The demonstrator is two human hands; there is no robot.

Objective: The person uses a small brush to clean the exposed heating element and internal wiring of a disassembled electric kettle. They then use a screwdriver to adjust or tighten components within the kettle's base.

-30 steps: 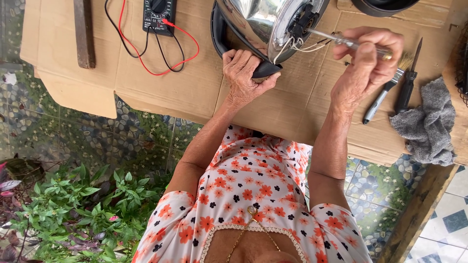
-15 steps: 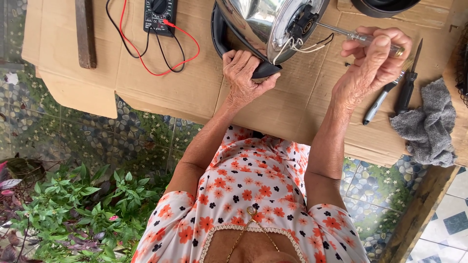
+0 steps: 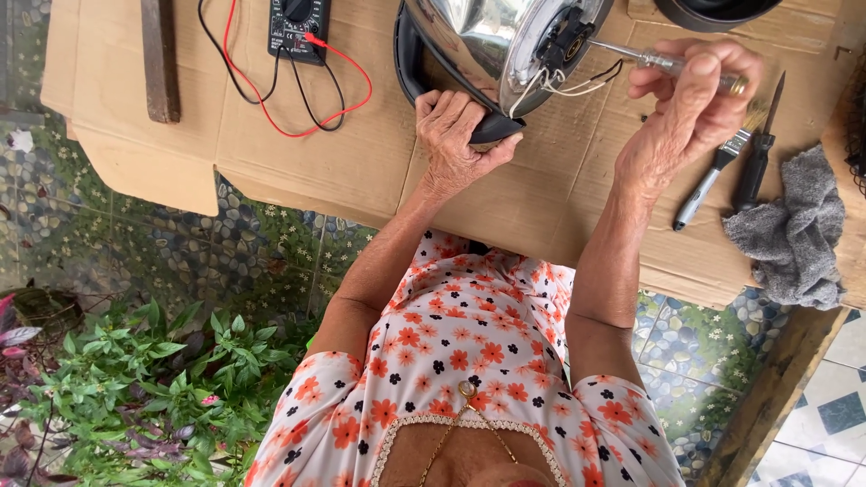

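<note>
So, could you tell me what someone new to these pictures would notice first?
Most striking is the shiny steel appliance lying on its side at the top centre of the cardboard sheet, its wiring exposed. The left hand steadies its black rim while the right hand holds a clear-handled screwdriver to the wired base. Farther left lies a black multimeter with red and black leads.

Daylight everywhere, looks like an outdoor spot. Flattened cardboard point(image 3: 343, 162) covers the bench, with a wooden edge point(image 3: 767, 397) showing at one side. The floor point(image 3: 225, 261) is pebble-pattern tile, switching to blue-and-white tiles point(image 3: 834, 424) in the corner. Leafy green plants point(image 3: 153, 388) sit close by.
</note>
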